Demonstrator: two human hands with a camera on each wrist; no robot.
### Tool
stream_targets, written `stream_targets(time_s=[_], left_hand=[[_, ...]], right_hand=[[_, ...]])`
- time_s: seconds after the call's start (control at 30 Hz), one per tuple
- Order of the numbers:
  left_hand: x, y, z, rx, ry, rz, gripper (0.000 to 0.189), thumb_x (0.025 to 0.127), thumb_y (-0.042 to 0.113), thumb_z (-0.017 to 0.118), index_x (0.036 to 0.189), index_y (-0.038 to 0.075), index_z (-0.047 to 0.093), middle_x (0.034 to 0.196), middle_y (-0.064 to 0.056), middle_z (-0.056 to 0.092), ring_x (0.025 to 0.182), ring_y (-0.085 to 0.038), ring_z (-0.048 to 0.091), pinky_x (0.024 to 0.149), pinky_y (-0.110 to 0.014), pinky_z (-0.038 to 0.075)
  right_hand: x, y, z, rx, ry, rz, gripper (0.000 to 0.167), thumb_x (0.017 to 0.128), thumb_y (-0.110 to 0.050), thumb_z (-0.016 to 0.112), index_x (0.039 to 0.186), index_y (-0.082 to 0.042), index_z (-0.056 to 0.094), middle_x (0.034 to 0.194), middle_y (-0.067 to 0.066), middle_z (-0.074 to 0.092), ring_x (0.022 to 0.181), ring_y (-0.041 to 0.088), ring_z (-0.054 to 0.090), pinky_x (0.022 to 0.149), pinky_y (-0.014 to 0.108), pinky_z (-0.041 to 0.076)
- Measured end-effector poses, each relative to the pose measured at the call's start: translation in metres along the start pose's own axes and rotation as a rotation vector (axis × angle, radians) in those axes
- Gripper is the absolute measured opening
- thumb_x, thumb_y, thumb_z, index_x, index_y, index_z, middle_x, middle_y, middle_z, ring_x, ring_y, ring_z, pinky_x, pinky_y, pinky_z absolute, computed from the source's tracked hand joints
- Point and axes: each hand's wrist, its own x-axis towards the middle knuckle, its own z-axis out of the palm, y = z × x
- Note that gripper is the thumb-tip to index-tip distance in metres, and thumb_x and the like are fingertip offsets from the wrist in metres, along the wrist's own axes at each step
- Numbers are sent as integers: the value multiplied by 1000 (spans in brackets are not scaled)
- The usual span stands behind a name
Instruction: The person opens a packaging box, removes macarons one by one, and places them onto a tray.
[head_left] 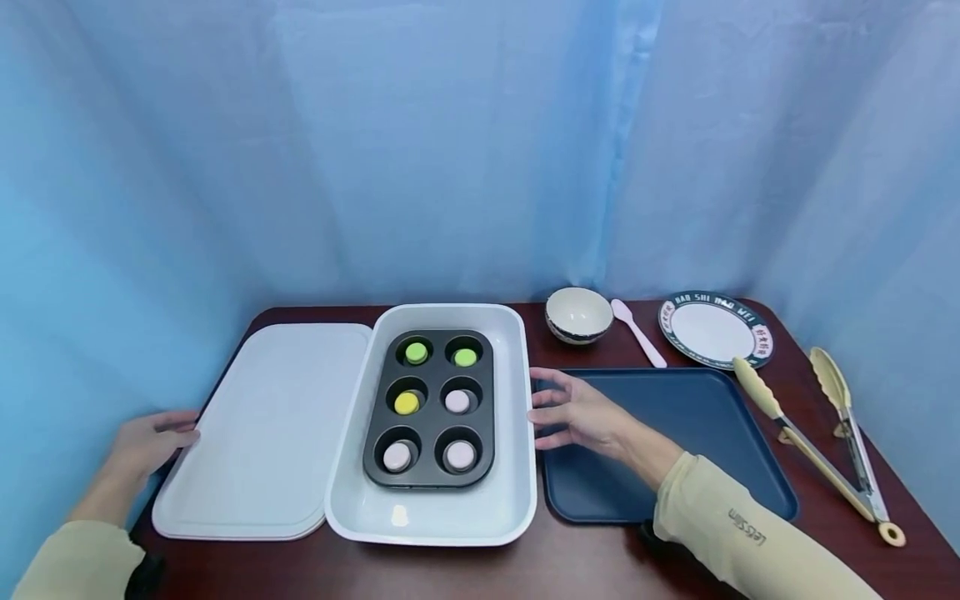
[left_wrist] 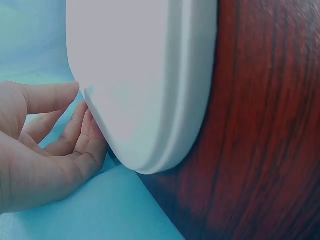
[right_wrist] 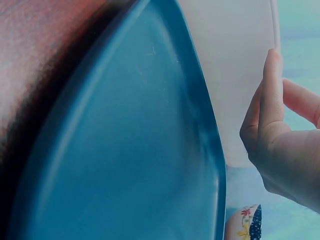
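Note:
A white basin point(head_left: 427, 527) stands in the middle of the table and holds a dark muffin pan point(head_left: 429, 390). Small round pieces, such as a green one point(head_left: 416, 353), a yellow one point(head_left: 407, 403) and a pale pink one point(head_left: 460, 455), lie in its cups. Beside the basin's right wall is my right hand point(head_left: 581, 412), its spread fingertips right at the rim. At the left, the fingertips of my left hand point(head_left: 150, 442) meet the edge of a flat white board point(head_left: 258, 425) with rounded corners. The left wrist view shows its stepped rim point(left_wrist: 175, 90) beside the loosely bent fingers.
Under my right forearm lies a dark blue tray point(head_left: 667, 433). Behind it are a bowl point(head_left: 579, 315), a pink spoon point(head_left: 639, 333) and a plate point(head_left: 712, 331) with a green patterned rim. Tongs point(head_left: 855, 454) lie spread at the table's right edge. Blue curtains point(head_left: 450, 167) surround the table.

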Motion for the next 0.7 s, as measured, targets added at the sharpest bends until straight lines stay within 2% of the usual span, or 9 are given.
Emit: stream_targets(time_s=[0.23,0.37,0.5,0.6,0.7], left_hand=[[1,1,3,-16,-10,-20,59,100,16,60,144,-16,40,140,-39,45,122,-52,48,92,-57,49],[-1,8,-2,-2,-36,22,62,103,23,56,145,-17,37,143,-40,41,123,-52,48,91,-55,51],[-9,33,-7,1,-69,108,69,107,33,49,151,-15,28,147,-42,35,129,-54,42,95,-57,49],[-18,59,-5,-5,-82,191,74,106,41,49,154,-11,26,148,-39,36,127,-49,46,94,-43,55],[-29,86,2,-49,-114,299,74,105,41,54,154,-7,29,147,-34,39,117,-23,57,85,-25,57]], right_hand=[[-1,-2,-1,-1,-1,2,77,93,-4,72,157,-15,31,133,26,51,106,34,67,85,53,58],[-2,-3,0,-3,3,3,77,93,-4,73,157,-16,31,132,25,51,104,33,68,85,53,58],[-3,-3,1,-15,1,2,77,93,-5,72,157,-15,31,131,25,51,103,31,68,85,52,59],[-3,-3,1,-25,2,-1,76,94,-6,72,157,-15,31,131,24,51,104,32,68,85,52,59],[-3,-2,1,-32,7,-5,76,94,-6,72,157,-14,31,130,24,52,103,32,68,84,51,59]])
